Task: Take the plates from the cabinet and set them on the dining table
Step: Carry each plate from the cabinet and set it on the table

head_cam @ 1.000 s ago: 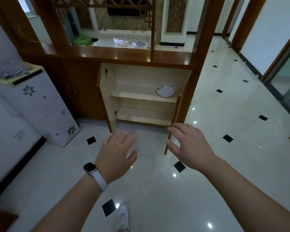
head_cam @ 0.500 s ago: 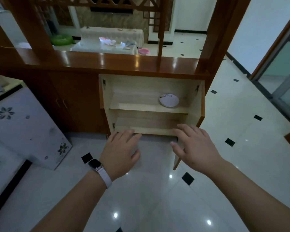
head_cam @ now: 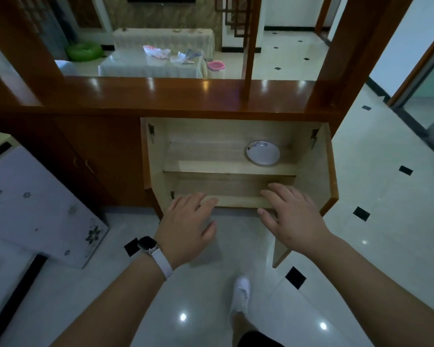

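Seen from the head camera: one round white ceramic plate with a dark floral rim print (head_cam: 262, 153), lying flat on the right half of the pale wooden upper shelf (head_cam: 211, 167) inside the brown low cabinet (head_cam: 232, 130). Both cabinet doors swung open: left door (head_cam: 153, 156), right door (head_cam: 308, 176).

Left hand (head_cam: 186, 227): palm down, fingers extended and relaxed, slightly spread, holding nothing. Right hand (head_cam: 292, 217): same pose, likewise holding nothing. Fingertips of both overlapping the front edge of the lower shelf in this view; contact with it not determinable.

Plate up and beyond the right hand's fingertips, apart from them, untouched. Further off from the left hand, up and to its right. Between fingertips and plate: front edge of the upper shelf.

Surroundings:
- dark smartwatch on white strap (head_cam: 150, 249), left wrist
- white shoe (head_cam: 241, 291) on glossy pale tiled floor (head_cam: 376, 176)
- white flower-printed appliance (head_cam: 35, 204), left of the cabinet
- glossy brown countertop (head_cam: 186, 92) above the cabinet
- beyond it, table under white cloth (head_cam: 145, 65) with a pink basin (head_cam: 216, 65) at its right end
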Tool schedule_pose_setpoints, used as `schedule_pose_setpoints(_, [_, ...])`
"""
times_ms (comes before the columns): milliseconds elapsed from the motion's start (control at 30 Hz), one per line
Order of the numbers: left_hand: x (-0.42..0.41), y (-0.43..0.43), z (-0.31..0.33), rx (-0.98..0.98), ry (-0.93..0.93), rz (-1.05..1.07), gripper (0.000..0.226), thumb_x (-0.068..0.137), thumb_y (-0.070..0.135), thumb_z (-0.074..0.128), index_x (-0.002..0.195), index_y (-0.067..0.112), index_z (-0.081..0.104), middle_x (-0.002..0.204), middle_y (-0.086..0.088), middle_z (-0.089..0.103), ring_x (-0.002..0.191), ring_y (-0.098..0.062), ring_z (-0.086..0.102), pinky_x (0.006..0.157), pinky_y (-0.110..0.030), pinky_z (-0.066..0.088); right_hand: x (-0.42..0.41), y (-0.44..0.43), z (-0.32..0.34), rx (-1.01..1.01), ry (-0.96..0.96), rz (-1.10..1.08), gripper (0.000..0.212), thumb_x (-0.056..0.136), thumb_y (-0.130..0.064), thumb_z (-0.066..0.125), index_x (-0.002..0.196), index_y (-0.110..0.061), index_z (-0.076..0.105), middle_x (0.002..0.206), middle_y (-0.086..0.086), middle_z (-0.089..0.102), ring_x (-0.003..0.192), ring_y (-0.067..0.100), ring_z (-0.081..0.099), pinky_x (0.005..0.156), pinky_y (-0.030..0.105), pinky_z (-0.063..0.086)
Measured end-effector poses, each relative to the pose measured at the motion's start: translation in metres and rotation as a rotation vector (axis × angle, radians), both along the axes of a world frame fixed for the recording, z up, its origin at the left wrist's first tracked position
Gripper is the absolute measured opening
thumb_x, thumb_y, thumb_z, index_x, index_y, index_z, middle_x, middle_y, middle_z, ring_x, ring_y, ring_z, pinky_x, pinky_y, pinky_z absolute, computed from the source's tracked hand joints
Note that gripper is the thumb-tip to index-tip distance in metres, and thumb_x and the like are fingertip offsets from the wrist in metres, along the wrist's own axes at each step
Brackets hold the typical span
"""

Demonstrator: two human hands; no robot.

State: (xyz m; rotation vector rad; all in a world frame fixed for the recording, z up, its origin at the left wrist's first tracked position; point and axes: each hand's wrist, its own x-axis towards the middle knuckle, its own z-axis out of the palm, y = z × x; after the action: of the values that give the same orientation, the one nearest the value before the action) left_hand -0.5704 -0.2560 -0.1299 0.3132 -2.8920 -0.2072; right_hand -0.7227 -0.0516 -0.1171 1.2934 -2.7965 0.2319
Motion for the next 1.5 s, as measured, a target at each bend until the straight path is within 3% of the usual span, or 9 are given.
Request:
schedule_pose_setpoints(200, [-0.080,-0.052,-0.008,-0.020,-0.080,0.024,0.046,0.087,0.041,0.044,0.128,0.024,0.056,0.133,-0.004,0.056,0.121,-0.024,0.052,0.105,-0.048,0.040,-0.078,-0.057,-0.023,-0.033,-0.081,0.063,0.052,0.090,-0.053,0.037,0.127,-0.022,0.057,0.132,0.001,0.057,0.119,0.024,0.053,0.095,0.041,0.041])
schedule_pose_setpoints(500, [-0.203,-0.084,-0.011,-0.065,-0.083,-0.016,0.041,0.086,0.037,0.047,0.119,0.019,0.062,0.126,-0.007,0.062,0.115,-0.028,0.058,0.099,-0.047,0.045,-0.195,-0.096,-0.037,-0.039,-0.114,0.038,0.051,0.088,-0.052,0.040,0.124,-0.021,0.059,0.129,0.002,0.059,0.116,0.025,0.055,0.093,0.040,0.043])
schedule_pose_setpoints(700, [-0.242,-0.087,-0.018,-0.026,-0.086,-0.034,0.042,0.083,0.038,0.049,0.120,0.020,0.061,0.124,-0.005,0.063,0.114,-0.027,0.059,0.097,-0.049,0.047,-0.233,-0.101,-0.039,-0.019,-0.179,0.011,0.059,0.090,-0.056,0.028,0.133,-0.024,0.052,0.138,-0.001,0.051,0.128,0.021,0.046,0.103,0.041,0.035])
schedule_pose_setpoints(933, [-0.284,-0.108,-0.036,-0.070,-0.128,-0.120,0.045,0.083,0.039,0.047,0.121,0.021,0.061,0.121,-0.003,0.064,0.113,-0.025,0.060,0.098,-0.047,0.046,-0.270,-0.108,-0.062,0.014,-0.224,-0.038,0.063,0.088,-0.057,0.023,0.133,-0.024,0.052,0.138,-0.002,0.051,0.129,0.020,0.044,0.104,0.039,0.033])
schedule_pose_setpoints(1100, [-0.323,-0.121,-0.059,-0.071,-0.193,-0.203,0.046,0.083,0.039,0.046,0.122,0.021,0.063,0.123,-0.003,0.065,0.115,-0.025,0.060,0.101,-0.048,0.044,-0.291,-0.113,-0.087,0.076,-0.288,-0.102,0.053,0.094,-0.052,0.032,0.136,-0.025,0.046,0.143,-0.003,0.044,0.131,0.019,0.039,0.106,0.039,0.030])
schedule_pose_setpoints(1200, [-0.354,-0.132,-0.083,-0.065,-0.229,-0.263,0.046,0.081,0.039,0.045,0.119,0.020,0.065,0.120,-0.005,0.066,0.112,-0.027,0.061,0.099,-0.047,0.045,-0.304,-0.119,-0.109,0.079,-0.307,-0.190,0.056,0.089,-0.054,0.025,0.131,-0.025,0.048,0.137,-0.004,0.047,0.125,0.018,0.042,0.101,0.037,0.033])
schedule_pose_setpoints(1267, [-0.379,-0.140,-0.106,-0.063,-0.288,-0.296,0.049,0.081,0.040,0.043,0.120,0.020,0.064,0.120,-0.006,0.066,0.111,-0.028,0.061,0.098,-0.048,0.045,-0.315,-0.122,-0.127,0.065,-0.343,-0.253,0.052,0.090,-0.052,0.031,0.131,-0.025,0.048,0.135,-0.004,0.048,0.123,0.020,0.043,0.099,0.037,0.034])
schedule_pose_setpoints(1400, [-0.420,-0.148,-0.159,0.171,-0.468,-0.164,0.058,0.084,0.046,0.040,0.136,0.023,0.053,0.139,-0.003,0.054,0.125,-0.027,0.049,0.104,-0.042,0.035,-0.338,-0.131,-0.168,0.075,-0.407,-0.348,0.043,0.093,-0.044,0.041,0.128,-0.021,0.050,0.130,0.002,0.050,0.119,0.024,0.044,0.093,0.037,0.035])
schedule_pose_setpoints(1500, [-0.440,-0.147,-0.208,0.461,-0.505,-0.010,0.051,0.093,0.042,0.050,0.139,0.020,0.049,0.143,-0.006,0.048,0.127,-0.030,0.047,0.102,-0.039,0.040,-0.359,-0.138,-0.206,0.009,-0.539,-0.448,0.039,0.093,-0.040,0.044,0.124,-0.017,0.051,0.126,0.007,0.052,0.117,0.028,0.045,0.093,0.038,0.038])
